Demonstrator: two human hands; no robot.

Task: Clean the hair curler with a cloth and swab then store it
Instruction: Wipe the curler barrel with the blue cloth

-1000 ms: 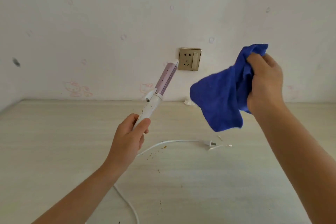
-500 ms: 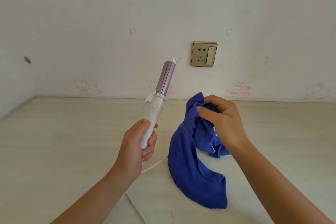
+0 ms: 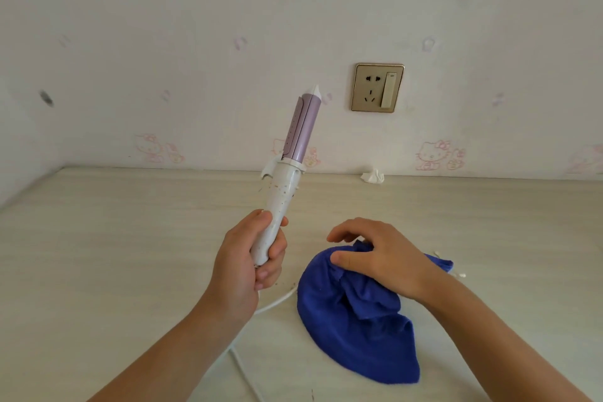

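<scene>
My left hand [image 3: 248,258] grips the white handle of the hair curler [image 3: 288,179], which stands nearly upright with its lilac barrel tilted a little right. The handle is speckled with dirt. The blue cloth [image 3: 352,333] lies crumpled on the table [image 3: 114,254] to the right of the curler. My right hand [image 3: 381,258] rests on top of the cloth with fingers spread and relaxed, not gripping it. The curler's white cord [image 3: 274,303] runs from under my left hand, partly beneath the cloth, and toward the near edge.
A wall socket with a switch [image 3: 378,87] sits on the wall behind the curler. A small crumpled white tissue [image 3: 372,175] lies at the back of the table by the wall. Small white bits [image 3: 460,275] lie right of the cloth.
My right hand lowered the blue cloth from the air onto the table and loosened its grip. The curler in my left hand stayed upright, its barrel turned slightly.
</scene>
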